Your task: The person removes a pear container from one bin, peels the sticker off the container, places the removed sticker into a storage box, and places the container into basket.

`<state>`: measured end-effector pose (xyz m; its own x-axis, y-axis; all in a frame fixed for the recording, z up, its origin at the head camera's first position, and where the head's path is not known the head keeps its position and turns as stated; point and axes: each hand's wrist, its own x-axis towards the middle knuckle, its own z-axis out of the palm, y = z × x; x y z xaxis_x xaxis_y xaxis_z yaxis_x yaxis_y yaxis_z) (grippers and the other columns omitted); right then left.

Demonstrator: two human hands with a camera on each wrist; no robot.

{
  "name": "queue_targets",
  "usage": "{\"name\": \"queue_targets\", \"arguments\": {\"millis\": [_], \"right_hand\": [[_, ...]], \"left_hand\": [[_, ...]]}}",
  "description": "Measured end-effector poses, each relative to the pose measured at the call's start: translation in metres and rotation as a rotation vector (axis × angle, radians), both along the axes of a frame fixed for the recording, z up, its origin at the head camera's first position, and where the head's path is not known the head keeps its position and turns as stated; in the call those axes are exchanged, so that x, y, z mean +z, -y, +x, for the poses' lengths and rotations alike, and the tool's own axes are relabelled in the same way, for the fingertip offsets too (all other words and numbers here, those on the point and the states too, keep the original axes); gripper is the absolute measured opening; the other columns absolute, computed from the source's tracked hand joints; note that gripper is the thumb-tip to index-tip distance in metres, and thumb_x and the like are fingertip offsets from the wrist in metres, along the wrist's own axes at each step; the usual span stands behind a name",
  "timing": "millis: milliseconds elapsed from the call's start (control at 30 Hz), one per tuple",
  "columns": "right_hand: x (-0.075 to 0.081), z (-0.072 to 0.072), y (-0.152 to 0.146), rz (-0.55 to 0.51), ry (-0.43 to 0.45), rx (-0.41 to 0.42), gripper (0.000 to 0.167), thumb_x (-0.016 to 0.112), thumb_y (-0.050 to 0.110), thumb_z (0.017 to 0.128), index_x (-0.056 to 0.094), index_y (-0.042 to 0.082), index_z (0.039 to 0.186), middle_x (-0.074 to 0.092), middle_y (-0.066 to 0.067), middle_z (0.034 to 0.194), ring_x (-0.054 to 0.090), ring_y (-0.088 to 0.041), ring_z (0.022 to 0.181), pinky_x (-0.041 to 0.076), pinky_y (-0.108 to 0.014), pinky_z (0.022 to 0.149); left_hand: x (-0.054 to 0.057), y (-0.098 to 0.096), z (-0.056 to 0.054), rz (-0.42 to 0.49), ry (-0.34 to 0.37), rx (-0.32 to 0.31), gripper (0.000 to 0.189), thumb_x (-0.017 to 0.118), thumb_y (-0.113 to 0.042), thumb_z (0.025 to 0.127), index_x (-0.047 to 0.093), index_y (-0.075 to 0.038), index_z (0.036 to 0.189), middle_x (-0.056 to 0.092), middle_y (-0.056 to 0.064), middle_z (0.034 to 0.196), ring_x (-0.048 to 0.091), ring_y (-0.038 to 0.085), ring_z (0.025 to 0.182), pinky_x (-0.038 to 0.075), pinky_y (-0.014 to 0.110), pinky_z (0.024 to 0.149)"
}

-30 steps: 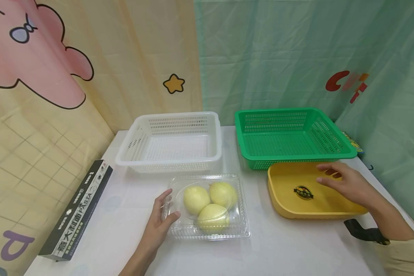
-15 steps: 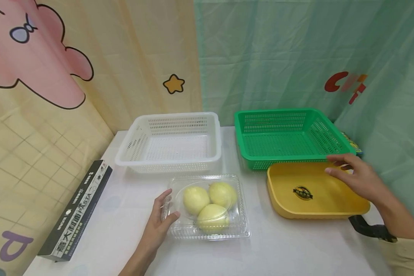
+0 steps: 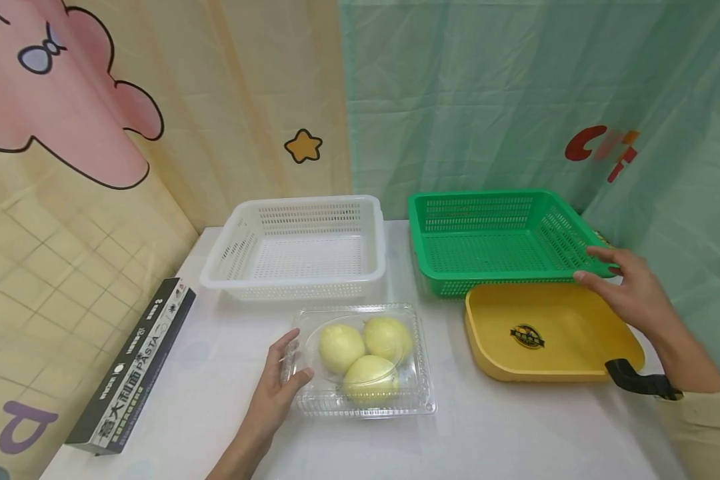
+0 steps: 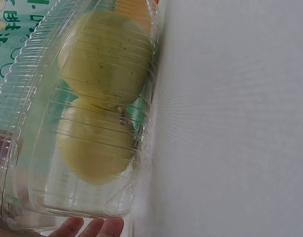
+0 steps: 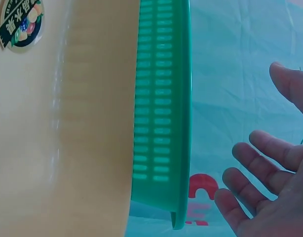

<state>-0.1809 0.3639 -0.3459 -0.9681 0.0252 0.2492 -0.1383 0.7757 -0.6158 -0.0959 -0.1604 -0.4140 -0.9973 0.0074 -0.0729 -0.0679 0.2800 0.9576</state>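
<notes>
A clear plastic clamshell box (image 3: 417,360) lies on the table with three pale yellow-green round fruits (image 3: 369,380) inside. My left hand (image 3: 276,383) holds its left end, the thumb by the lid and the fingers against the side. In the left wrist view, fingertips (image 4: 112,226) touch the box's end wall. Farther right, my right hand (image 3: 630,287) is held above the near right corner of the green basket (image 3: 486,250) and the yellow tray (image 3: 546,360). Its fingers are spread and hold nothing in the right wrist view, apart from the basket's rim there.
At the back left stands a white slotted basket (image 3: 312,287), with the green one beside it. A long black pasta box (image 3: 135,367) lies along the left edge. Curtains (image 3: 456,93) hang close behind and at both sides. A small colourful packet shows partly behind the green basket.
My right hand has moved right and farther back, from over the yellow tray to the green basket's near right corner. The left hand and the clear box have stayed in place.
</notes>
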Motion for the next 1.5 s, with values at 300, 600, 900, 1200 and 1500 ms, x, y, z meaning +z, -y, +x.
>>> {"name": "queue_targets", "arguments": {"millis": [300, 600, 900, 1200, 1500], "right_hand": [[-0.001, -0.016, -0.007, 0.003, -0.012, -0.018, 0.067, 0.055, 0.030, 0.094, 0.027, -0.005, 0.145, 0.020, -0.038, 0.147, 0.020, -0.059, 0.127, 0.024, -0.073, 0.090], [-0.007, -0.030, -0.017, -0.004, 0.053, -0.006, 0.077, 0.053, 0.034, 0.094, 0.014, -0.001, 0.149, 0.008, -0.039, 0.150, -0.001, -0.061, 0.135, 0.014, -0.079, 0.094], [-0.014, -0.039, -0.023, 0.008, 0.071, -0.020, 0.081, 0.053, 0.037, 0.093, 0.010, -0.003, 0.149, 0.007, -0.040, 0.149, 0.000, -0.062, 0.134, 0.015, -0.078, 0.094], [-0.021, -0.046, -0.025, -0.020, 0.076, -0.039, 0.083, 0.049, 0.041, 0.094, 0.006, -0.002, 0.150, 0.001, -0.038, 0.150, -0.003, -0.060, 0.136, 0.010, -0.077, 0.099], [-0.030, -0.049, -0.029, -0.006, 0.074, -0.044, 0.083, 0.048, 0.041, 0.094, 0.005, -0.005, 0.149, 0.001, -0.038, 0.150, 0.000, -0.062, 0.134, 0.009, -0.076, 0.101]], "left_hand": [[0.000, 0.000, 0.000, 0.001, 0.000, -0.002, 0.063, 0.058, -0.021, 0.090, 0.026, -0.040, 0.142, 0.015, 0.013, 0.158, 0.017, 0.043, 0.143, 0.015, 0.069, 0.109], [-0.001, 0.001, 0.001, 0.002, -0.002, -0.001, 0.064, 0.058, -0.022, 0.090, 0.025, -0.033, 0.144, 0.017, 0.013, 0.157, 0.022, 0.042, 0.142, 0.020, 0.068, 0.108], [0.000, 0.001, 0.001, 0.002, -0.002, -0.004, 0.063, 0.058, -0.022, 0.090, 0.026, -0.037, 0.143, 0.013, 0.013, 0.158, 0.016, 0.043, 0.143, 0.015, 0.069, 0.109], [0.001, 0.000, 0.000, 0.001, 0.010, -0.003, 0.064, 0.058, -0.023, 0.090, 0.025, -0.035, 0.144, 0.012, 0.013, 0.158, 0.009, 0.044, 0.145, 0.010, 0.069, 0.110], [0.001, 0.000, -0.001, -0.002, 0.028, -0.011, 0.063, 0.057, -0.022, 0.091, 0.025, -0.039, 0.143, 0.006, 0.010, 0.160, 0.002, 0.041, 0.146, 0.003, 0.068, 0.111]]}}
